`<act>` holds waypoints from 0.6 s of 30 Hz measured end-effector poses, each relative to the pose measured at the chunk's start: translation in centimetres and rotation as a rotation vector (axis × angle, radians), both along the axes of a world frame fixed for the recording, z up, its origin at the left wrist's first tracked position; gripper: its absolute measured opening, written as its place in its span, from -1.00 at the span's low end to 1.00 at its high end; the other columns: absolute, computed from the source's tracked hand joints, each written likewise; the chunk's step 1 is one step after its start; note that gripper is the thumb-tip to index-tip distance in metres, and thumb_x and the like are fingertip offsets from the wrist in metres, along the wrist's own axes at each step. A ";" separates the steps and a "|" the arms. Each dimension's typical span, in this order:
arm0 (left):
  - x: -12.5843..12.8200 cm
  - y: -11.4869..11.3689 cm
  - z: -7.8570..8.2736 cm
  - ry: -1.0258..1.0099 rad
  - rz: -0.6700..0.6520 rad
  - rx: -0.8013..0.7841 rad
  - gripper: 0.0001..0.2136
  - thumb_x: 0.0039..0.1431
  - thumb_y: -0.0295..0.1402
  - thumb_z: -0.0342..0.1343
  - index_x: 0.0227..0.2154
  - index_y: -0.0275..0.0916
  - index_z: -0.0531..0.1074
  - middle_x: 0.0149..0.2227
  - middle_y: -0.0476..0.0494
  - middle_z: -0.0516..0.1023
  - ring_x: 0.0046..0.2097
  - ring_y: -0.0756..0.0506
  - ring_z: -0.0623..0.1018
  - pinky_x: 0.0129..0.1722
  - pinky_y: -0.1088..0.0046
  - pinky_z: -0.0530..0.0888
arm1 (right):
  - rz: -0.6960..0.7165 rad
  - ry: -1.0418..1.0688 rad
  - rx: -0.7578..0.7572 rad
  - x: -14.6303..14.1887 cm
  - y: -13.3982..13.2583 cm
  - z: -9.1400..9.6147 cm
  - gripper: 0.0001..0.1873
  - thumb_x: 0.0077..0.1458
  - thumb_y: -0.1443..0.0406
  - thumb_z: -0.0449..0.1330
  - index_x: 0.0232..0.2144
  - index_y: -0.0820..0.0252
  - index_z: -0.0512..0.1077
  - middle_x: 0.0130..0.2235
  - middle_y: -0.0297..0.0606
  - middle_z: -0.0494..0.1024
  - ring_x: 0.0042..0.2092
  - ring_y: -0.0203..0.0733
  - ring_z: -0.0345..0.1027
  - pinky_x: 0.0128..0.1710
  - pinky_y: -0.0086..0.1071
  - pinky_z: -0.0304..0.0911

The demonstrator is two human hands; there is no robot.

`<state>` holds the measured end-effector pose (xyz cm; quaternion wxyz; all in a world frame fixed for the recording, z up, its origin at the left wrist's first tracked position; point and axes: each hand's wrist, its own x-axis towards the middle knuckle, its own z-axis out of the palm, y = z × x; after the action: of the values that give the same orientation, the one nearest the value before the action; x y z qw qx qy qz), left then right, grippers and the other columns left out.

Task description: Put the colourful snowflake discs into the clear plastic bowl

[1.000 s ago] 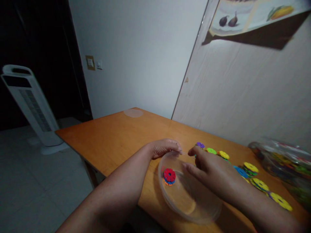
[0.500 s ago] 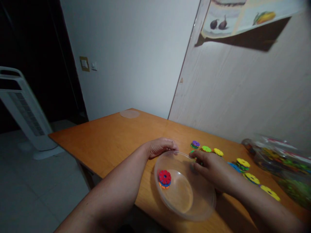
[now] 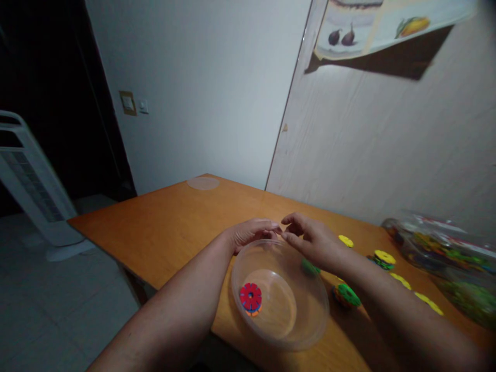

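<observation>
Left hand (image 3: pixel 251 233) clasps clear bowl (image 3: pixel 306 315) at its far rim. Right hand (image 3: pixel 310 240) loosely curled beside it, grasp unclear; its forearm (image 3: pixel 372 294) partly hides toy discs (image 3: pixel 383 257) on table (image 3: pixel 174 227).

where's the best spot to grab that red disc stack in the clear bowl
Pinch the red disc stack across its notched rim, coming straight down through the open top of the clear bowl. It lies flat on the floor near the left wall, so a sideways approach is walled off.
</observation>
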<state>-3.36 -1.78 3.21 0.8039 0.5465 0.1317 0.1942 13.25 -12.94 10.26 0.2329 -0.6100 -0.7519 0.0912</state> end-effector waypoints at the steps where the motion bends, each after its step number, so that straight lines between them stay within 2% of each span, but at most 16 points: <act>1: -0.1 -0.1 0.2 0.017 0.007 0.022 -0.61 -0.04 -0.13 0.27 -0.25 -0.35 0.48 -0.41 -0.10 0.50 -0.42 0.02 0.46 -0.39 0.50 0.35 | -0.046 -0.001 0.023 0.7 -0.1 0.2 -0.73 0.15 0.21 0.07 -0.12 0.18 0.37 -0.30 -0.26 0.54 -0.32 -0.25 0.37 -0.37 -0.41 0.17; 3: -0.3 -0.4 0.6 0.057 0.005 0.049 -0.62 -0.08 -0.18 0.32 -0.24 -0.33 0.48 -0.39 -0.11 0.52 -0.43 0.02 0.47 -0.42 0.52 0.35 | -0.120 -0.022 0.033 2.2 -0.5 0.6 -0.77 0.15 0.22 0.06 -0.19 0.18 0.39 -0.33 -0.27 0.53 -0.34 -0.24 0.36 -0.37 -0.40 0.16; 7: -0.5 -0.5 0.8 0.105 -0.039 0.035 -0.64 -0.18 -0.31 0.37 -0.26 -0.31 0.49 -0.41 -0.09 0.54 -0.44 0.03 0.49 -0.42 0.53 0.37 | -0.123 -0.117 -0.127 5.1 -2.0 0.3 -0.78 0.14 0.17 0.07 -0.33 0.17 0.43 -0.43 -0.32 0.48 -0.41 -0.26 0.30 -0.45 -0.42 0.10; 13: -1.0 -0.1 0.6 0.142 -0.004 0.084 -0.68 -0.22 -0.36 0.36 -0.33 -0.30 0.48 -0.45 -0.06 0.53 -0.50 0.04 0.47 -0.49 0.55 0.36 | -0.141 -0.254 -0.293 6.7 -3.3 -1.6 -0.71 -0.03 0.18 0.21 -0.21 0.12 0.47 -0.38 -0.31 0.51 -0.39 -0.24 0.32 -0.47 -0.43 0.08; 18: -1.6 0.3 0.7 0.125 0.031 0.121 -0.72 -0.20 -0.32 0.34 -0.41 -0.30 0.42 -0.54 0.02 0.43 -0.58 0.09 0.37 -0.59 0.59 0.25 | -0.157 -0.326 -0.369 6.9 -3.0 -2.7 -0.66 -0.08 0.11 0.26 -0.23 0.11 0.48 -0.35 -0.29 0.54 -0.35 -0.21 0.37 -0.45 -0.43 0.09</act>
<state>-5.01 -1.50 3.87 0.7566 0.6031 0.1779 0.1796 20.13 -15.91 7.59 -0.0003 -0.7052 -0.7006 0.1088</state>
